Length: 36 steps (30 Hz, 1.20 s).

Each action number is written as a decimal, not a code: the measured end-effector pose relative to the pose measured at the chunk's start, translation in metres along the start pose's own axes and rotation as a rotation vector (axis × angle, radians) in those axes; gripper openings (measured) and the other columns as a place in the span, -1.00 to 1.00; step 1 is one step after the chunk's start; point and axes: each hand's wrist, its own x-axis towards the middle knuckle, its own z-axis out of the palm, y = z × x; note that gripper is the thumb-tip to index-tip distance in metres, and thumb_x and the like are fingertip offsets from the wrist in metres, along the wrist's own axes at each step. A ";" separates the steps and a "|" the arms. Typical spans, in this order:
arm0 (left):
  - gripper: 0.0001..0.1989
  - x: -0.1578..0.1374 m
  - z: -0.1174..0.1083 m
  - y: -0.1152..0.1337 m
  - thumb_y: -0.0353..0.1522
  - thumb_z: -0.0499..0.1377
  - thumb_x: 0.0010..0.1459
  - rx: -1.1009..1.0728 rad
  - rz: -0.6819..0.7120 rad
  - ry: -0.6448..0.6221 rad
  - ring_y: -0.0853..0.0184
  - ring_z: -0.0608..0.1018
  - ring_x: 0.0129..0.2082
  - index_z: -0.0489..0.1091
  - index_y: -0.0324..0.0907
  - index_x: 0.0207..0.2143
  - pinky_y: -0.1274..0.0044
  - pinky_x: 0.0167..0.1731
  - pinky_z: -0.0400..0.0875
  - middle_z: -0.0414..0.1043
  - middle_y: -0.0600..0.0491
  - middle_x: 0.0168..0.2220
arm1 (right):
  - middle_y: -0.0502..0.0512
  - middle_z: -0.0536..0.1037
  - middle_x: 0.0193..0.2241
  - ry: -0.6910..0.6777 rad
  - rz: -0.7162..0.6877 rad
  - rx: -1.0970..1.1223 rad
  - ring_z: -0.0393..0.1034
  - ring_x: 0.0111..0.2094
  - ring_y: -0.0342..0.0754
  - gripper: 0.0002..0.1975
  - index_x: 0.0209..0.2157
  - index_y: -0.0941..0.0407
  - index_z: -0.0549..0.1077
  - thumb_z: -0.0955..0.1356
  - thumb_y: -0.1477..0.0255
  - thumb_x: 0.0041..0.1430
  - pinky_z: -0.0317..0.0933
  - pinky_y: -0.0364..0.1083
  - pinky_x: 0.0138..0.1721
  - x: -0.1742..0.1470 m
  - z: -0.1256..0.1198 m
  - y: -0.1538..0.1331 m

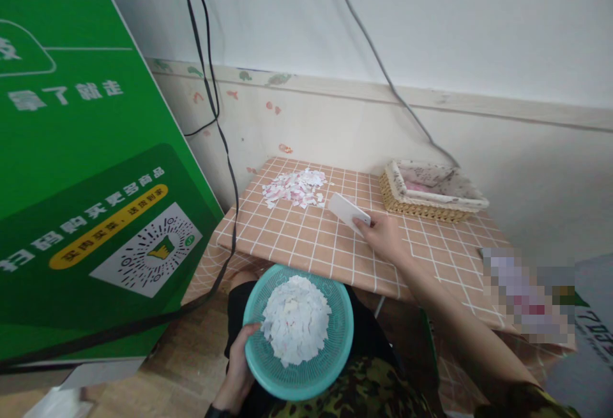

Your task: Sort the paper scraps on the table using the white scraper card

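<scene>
My left hand [239, 360] grips the left rim of a round turquoise plastic basket [342, 348] with slotted walls, which rests at my lap. A mound of white paper scraps [297, 322] fills its middle. My right hand [383, 233] is over the table, its fingers closed on one end of a flat white rectangular piece [345, 209] with rounded corners. To the left of that piece, a loose pile of white and pink paper scraps [297, 188] lies on the tablecloth.
A brown checked cloth covers the table [297, 239]. Against the wall stands a cloth-lined wicker basket [426, 207] with something pink inside. A green printed panel [96, 169] rises at the left, dark cables [225, 143] hanging beside it. A blurred-out item [527, 297] lies at the right.
</scene>
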 end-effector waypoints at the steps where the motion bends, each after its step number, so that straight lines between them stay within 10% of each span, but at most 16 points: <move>1: -0.90 0.002 -0.002 -0.001 -0.39 0.24 -0.15 -0.007 0.003 0.012 0.21 0.56 -0.54 0.50 -0.26 -0.52 0.37 -0.41 0.46 0.56 -0.01 -0.55 | 0.02 0.45 -0.64 -0.002 -0.011 0.006 0.24 -0.62 -0.14 -0.73 -0.51 0.15 0.48 0.26 0.31 0.11 -0.06 -0.15 -0.56 0.003 0.001 -0.001; 36: -0.81 0.006 -0.004 -0.001 -0.34 0.25 -0.11 -0.032 -0.002 -0.057 0.16 0.59 -0.44 0.53 -0.30 -0.43 0.32 -0.26 0.45 0.60 -0.05 -0.46 | -0.02 0.40 -0.63 -0.334 -0.186 0.170 0.19 -0.59 -0.18 -0.67 -0.44 0.18 0.56 0.33 0.19 0.04 0.03 -0.18 -0.55 0.060 0.012 -0.007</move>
